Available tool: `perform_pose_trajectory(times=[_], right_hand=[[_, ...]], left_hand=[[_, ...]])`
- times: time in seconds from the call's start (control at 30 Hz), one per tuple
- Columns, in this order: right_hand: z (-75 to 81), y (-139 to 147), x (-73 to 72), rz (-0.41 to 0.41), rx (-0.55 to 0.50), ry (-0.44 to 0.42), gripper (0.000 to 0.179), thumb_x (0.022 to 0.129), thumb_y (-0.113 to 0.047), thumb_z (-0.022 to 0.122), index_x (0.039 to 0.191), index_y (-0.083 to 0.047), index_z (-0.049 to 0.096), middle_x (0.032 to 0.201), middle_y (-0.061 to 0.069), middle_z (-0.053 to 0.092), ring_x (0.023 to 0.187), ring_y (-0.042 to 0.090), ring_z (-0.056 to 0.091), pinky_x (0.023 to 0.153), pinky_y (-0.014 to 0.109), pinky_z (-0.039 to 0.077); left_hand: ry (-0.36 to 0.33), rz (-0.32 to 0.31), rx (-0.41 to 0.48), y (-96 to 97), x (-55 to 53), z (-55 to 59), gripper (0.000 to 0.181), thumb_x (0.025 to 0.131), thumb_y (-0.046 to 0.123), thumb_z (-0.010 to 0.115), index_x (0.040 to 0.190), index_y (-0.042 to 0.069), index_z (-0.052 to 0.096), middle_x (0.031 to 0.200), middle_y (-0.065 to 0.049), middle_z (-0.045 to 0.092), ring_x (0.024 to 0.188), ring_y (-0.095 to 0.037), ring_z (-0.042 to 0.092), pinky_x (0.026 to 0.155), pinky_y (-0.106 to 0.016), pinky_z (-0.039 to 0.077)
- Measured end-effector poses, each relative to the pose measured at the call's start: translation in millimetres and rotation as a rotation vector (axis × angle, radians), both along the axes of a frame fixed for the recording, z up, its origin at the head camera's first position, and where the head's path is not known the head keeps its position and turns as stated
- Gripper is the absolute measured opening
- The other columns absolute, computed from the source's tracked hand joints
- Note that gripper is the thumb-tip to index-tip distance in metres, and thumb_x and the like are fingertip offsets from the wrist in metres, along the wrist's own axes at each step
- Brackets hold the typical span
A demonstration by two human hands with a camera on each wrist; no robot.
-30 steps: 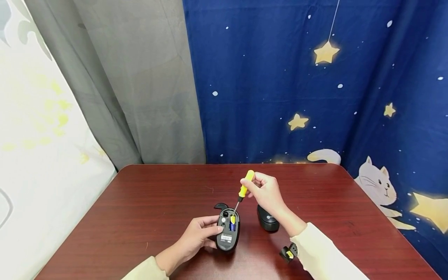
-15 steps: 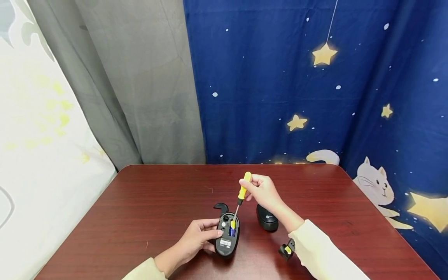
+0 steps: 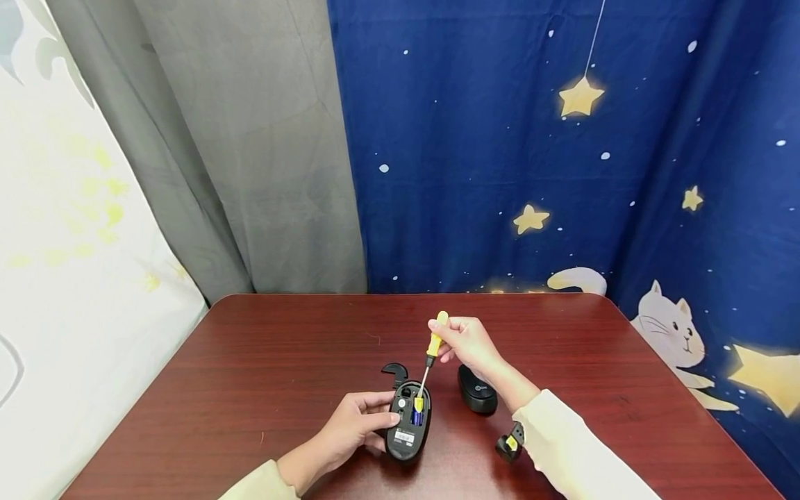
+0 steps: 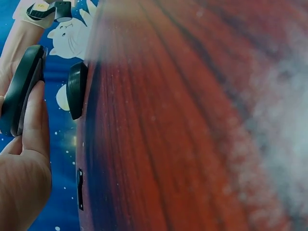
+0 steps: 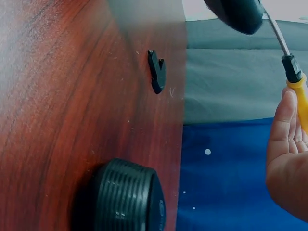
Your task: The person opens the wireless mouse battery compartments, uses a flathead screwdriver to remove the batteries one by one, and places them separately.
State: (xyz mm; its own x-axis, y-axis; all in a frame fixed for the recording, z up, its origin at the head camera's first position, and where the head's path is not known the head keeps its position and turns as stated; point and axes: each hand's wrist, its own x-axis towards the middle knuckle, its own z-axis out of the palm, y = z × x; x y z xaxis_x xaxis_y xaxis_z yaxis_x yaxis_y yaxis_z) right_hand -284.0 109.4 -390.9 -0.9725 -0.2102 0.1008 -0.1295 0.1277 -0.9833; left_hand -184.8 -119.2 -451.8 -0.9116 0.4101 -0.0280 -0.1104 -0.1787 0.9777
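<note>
My left hand point(image 3: 359, 427) grips a black computer mouse point(image 3: 403, 448) by its side, underside up, raised off the table as the left wrist view shows. Its battery slot is uncovered, with a blue and yellow battery point(image 3: 418, 411) inside. My right hand point(image 3: 469, 342) holds a screwdriver point(image 3: 437, 340) by its yellow handle, thumb and fingers round it. The shaft slants down into the slot, its tip at the battery's far end. A black curved cover point(image 3: 395, 371) lies on the table just behind the mouse; the right wrist view shows the cover point(image 5: 157, 72) flat.
A black rounded case point(image 3: 478, 390) with a ribbed side and a small logo stands right of the mouse, close under my right forearm. The dark red table point(image 3: 281, 347) ends at a back edge before blue and grey curtains. A small camera point(image 3: 510, 444) sits on my right wrist.
My right hand and the screwdriver have come slightly lower and nearer. The mouse has shifted a little toward me, and the screwdriver's tip stays at the battery.
</note>
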Motion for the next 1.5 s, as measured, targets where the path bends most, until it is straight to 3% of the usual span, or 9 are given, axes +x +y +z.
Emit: perform_pose_trajectory(times=[0.4, 0.57, 0.7, 0.93, 1.13, 1.3, 1.5], right_hand=[[-11.9, 1.4, -4.7, -0.02, -0.052, -0.099, 0.033, 0.093, -0.027, 0.066, 0.08, 0.003, 0.066, 0.064, 0.009, 0.065, 0.051, 0.013, 0.06, 0.05, 0.023, 0.054], [-4.1, 2.6, -0.5, -0.026, -0.113, -0.082, 0.033, 0.094, -0.026, 0.066, 0.084, 0.006, 0.065, 0.067, 0.01, 0.066, 0.053, 0.013, 0.06, 0.052, 0.023, 0.055], [1.6, 4.9, 0.1, -0.026, -0.136, -0.016, 0.032, 0.094, -0.024, 0.066, 0.086, 0.007, 0.065, 0.07, 0.011, 0.068, 0.055, 0.016, 0.062, 0.054, 0.026, 0.056], [5.2, 6.8, 2.8, -0.007, -0.031, 0.13, 0.033, 0.093, -0.026, 0.067, 0.09, 0.007, 0.066, 0.074, 0.013, 0.07, 0.06, 0.026, 0.067, 0.057, 0.034, 0.059], [10.3, 6.3, 8.9, 0.036, 0.039, 0.207, 0.032, 0.092, -0.027, 0.068, 0.081, 0.003, 0.065, 0.072, 0.012, 0.07, 0.062, 0.031, 0.068, 0.058, 0.035, 0.059], [6.5, 5.0, 7.2, 0.044, 0.037, 0.151, 0.034, 0.093, -0.027, 0.067, 0.075, 0.002, 0.063, 0.069, 0.011, 0.069, 0.061, 0.031, 0.067, 0.059, 0.04, 0.059], [-1.7, 3.3, 3.3, 0.043, -0.031, 0.062, 0.033, 0.093, -0.025, 0.066, 0.076, 0.003, 0.063, 0.068, 0.014, 0.068, 0.058, 0.025, 0.064, 0.054, 0.031, 0.057]], left_hand=[[-0.01, -0.011, 0.01, 0.7, -2.4, -1.8, 0.052, 0.086, 0.001, 0.067, 0.132, -0.014, 0.05, 0.099, -0.015, 0.069, 0.078, -0.018, 0.068, 0.052, -0.026, 0.055], [-0.019, -0.012, 0.024, -0.3, -3.9, -3.0, 0.05, 0.088, 0.001, 0.065, 0.133, -0.013, 0.049, 0.101, -0.017, 0.069, 0.08, -0.019, 0.068, 0.055, -0.027, 0.056], [-0.02, -0.015, 0.029, -0.9, -4.2, -3.1, 0.05, 0.088, 0.001, 0.064, 0.134, -0.013, 0.048, 0.103, -0.018, 0.069, 0.082, -0.02, 0.069, 0.057, -0.028, 0.057], [-0.021, -0.022, 0.02, -2.0, -5.3, -4.3, 0.05, 0.089, 0.004, 0.064, 0.133, -0.014, 0.049, 0.105, -0.018, 0.069, 0.084, -0.02, 0.069, 0.057, -0.028, 0.057], [-0.032, -0.012, 0.012, -2.2, -3.1, -4.2, 0.051, 0.088, 0.004, 0.066, 0.132, -0.014, 0.049, 0.103, -0.017, 0.069, 0.083, -0.019, 0.068, 0.056, -0.027, 0.057], [-0.019, -0.017, 0.014, -2.3, -0.9, -4.2, 0.05, 0.088, 0.002, 0.065, 0.132, -0.015, 0.048, 0.1, -0.016, 0.069, 0.08, -0.018, 0.068, 0.056, -0.027, 0.057], [-0.021, -0.015, 0.009, -2.6, 0.4, -3.8, 0.051, 0.087, 0.001, 0.066, 0.132, -0.016, 0.049, 0.1, -0.016, 0.069, 0.079, -0.018, 0.068, 0.055, -0.026, 0.057]])
